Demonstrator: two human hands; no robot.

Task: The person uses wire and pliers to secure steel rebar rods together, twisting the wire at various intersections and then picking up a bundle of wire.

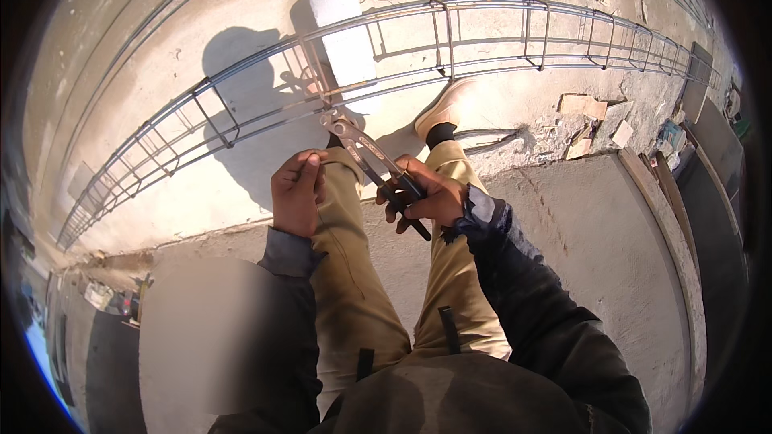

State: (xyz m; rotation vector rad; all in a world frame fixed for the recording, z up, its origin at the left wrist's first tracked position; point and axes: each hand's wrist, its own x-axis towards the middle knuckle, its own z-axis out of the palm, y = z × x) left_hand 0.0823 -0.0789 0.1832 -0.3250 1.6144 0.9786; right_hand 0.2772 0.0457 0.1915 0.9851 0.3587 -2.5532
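My right hand (434, 191) grips a pair of pincers (371, 157) by its dark handles, which stand apart. The pincer jaws are close to the near bars of a long rebar cage (450, 40); whether they touch it I cannot tell. To the left of the pincers, my left hand (297, 190) is closed with thumb and fingers pinched. From it a thin dark wire (344, 255) hangs down over my trouser leg. Square stirrups cross the long bars of the cage, which curves from lower left to upper right in front of me.
A white block (342, 36) lies under the cage, near my shoe (446, 104). Broken masonry pieces (582, 108) are on the right, with boards (667, 249) beyond. Loose long bars (153, 20) run at upper left. A concrete ledge edge (217, 231) passes below my hands.
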